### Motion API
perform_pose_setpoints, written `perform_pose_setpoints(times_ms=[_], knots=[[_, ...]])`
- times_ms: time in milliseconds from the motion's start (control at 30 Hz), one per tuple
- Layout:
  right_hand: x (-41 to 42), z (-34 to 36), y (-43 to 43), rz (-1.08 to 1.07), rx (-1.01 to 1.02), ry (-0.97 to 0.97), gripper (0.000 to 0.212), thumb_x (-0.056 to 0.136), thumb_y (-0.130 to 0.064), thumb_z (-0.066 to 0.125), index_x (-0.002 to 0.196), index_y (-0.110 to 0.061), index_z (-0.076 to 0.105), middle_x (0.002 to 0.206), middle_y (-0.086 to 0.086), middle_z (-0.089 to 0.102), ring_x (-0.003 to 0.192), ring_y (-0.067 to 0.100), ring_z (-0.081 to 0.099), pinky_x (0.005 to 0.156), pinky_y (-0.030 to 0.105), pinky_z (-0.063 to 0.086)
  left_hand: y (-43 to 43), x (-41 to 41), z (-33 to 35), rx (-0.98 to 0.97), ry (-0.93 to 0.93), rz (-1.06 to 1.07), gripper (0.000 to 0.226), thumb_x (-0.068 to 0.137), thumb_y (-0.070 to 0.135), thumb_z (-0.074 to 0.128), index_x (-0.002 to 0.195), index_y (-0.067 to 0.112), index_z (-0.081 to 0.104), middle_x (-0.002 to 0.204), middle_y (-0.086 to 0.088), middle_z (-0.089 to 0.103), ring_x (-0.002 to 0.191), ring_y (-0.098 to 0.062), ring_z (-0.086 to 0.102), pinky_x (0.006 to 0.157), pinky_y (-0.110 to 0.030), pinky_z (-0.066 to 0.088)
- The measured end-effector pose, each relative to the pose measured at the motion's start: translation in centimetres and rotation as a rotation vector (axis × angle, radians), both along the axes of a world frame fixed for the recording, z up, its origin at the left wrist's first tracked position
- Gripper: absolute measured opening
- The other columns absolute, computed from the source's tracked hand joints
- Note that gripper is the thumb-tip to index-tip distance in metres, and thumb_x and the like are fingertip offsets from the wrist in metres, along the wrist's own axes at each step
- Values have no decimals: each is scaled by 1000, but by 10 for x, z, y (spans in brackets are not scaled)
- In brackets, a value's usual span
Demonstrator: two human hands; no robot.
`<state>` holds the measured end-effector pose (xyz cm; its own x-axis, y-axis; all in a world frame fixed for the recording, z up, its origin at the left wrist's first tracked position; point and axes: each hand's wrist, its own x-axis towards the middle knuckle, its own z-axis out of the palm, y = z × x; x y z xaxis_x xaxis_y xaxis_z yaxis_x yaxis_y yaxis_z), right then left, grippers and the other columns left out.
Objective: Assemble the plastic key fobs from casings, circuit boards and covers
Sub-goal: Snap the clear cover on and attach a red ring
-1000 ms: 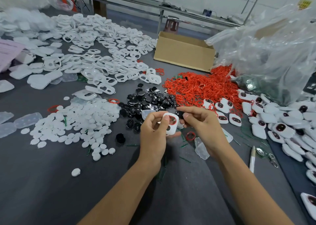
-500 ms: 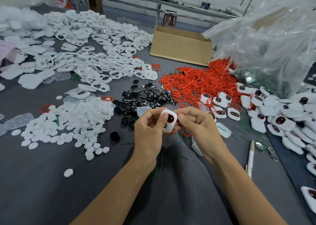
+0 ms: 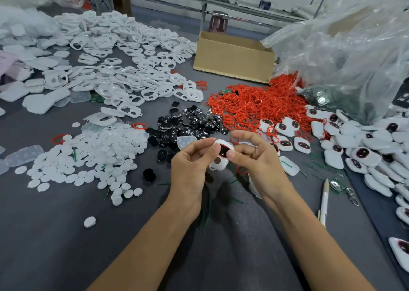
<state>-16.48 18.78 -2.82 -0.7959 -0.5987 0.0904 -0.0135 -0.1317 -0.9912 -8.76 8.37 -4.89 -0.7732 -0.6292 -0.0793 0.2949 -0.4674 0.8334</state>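
Fingers (image 3: pixel 212 152) of 2 hands pinch 1 white key fob (image 3: pixel 219 161) over the bench (image 3: pixel 55 235). Left hand (image 3: pixel 188 169) thumb is on its left edge, right hand (image 3: pixel 259 162) thumb on its right edge, and the dark red-rimmed window faces up. Just beyond fingers: black buttons (image 3: pixel 188 122). Left of fingers: white discs (image 3: pixel 93 155). Further beyond-left: white casings (image 3: pixel 124 74). Beyond-right: red rings (image 3: pixel 250 105), then cardboard box (image 3: pixel 232 58). Right of fingers: finished fobs (image 3: pixel 363 153), clear plastic bag (image 3: pixel 354 47) behind them. Pen (image 3: pixel 324 200) lies right of the right forearm.

Two hands, left hand (image 3: pixel 188 171) and right hand (image 3: pixel 263 164), one held key fob (image 3: pixel 222 158), one cardboard box (image 3: pixel 232 58), one pen (image 3: pixel 324 202)
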Motion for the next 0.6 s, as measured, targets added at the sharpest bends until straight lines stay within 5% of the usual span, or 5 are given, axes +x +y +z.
perform_pose_setpoints(times_ms=[133,333,600], knots=[[0,0,0,33,13,44,36,81,12,61,109,-9,56,63,-4,64,53,3,56,51,10,40,1,1,1,2,13,-30,13,76,8,71,88,12,71,74,2,72,64,-6,61,65,-19,51],[2,-2,1,-33,77,147,32,83,7,64,107,-13,57,63,-5,64,59,13,49,53,17,37,5,2,0,-507,-123,92,21,82,0,70,92,19,71,77,8,73,68,-2,66,66,-16,52],[-4,-5,3,23,22,96,44,79,13,63,114,-10,51,56,-6,57,50,7,47,50,16,35,4,3,-2,-259,-111,-31,17,89,2,64,97,17,70,74,5,70,60,-2,59,62,-17,50]])
